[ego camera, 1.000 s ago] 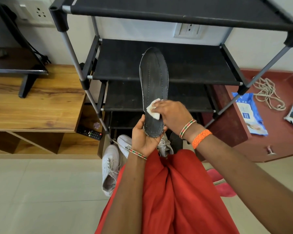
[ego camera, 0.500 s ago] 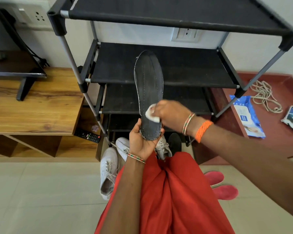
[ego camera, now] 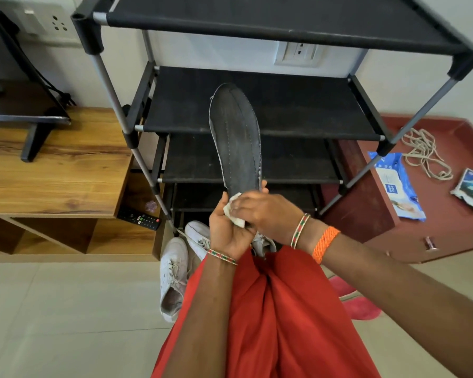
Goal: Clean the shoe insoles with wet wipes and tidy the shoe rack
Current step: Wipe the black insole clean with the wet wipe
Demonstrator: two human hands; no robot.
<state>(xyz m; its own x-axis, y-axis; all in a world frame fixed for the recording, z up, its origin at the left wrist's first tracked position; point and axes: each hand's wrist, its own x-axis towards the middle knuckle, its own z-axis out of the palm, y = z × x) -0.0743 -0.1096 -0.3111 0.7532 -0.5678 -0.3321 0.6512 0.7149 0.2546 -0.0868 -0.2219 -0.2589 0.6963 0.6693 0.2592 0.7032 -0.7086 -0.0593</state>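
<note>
Step in hand: wiping the insole. The dark insole [ego camera: 236,140] stands upright in front of the shoe rack [ego camera: 260,126], its heel end clasped in your left hand [ego camera: 227,227]. Your right hand [ego camera: 265,214] pinches a white wet wipe [ego camera: 234,214] against that heel end. White sneakers [ego camera: 175,268] lie on the floor at the rack's foot; the wipes pack [ego camera: 396,186] rests on the red bench right of the rack. Next move, likely: draw the wipe toward the toe, keeping your left grip firm.

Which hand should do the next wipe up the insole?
The right hand: it already presses the wet wipe on the insole, while the left hand grips the heel end, steadying it.
</note>
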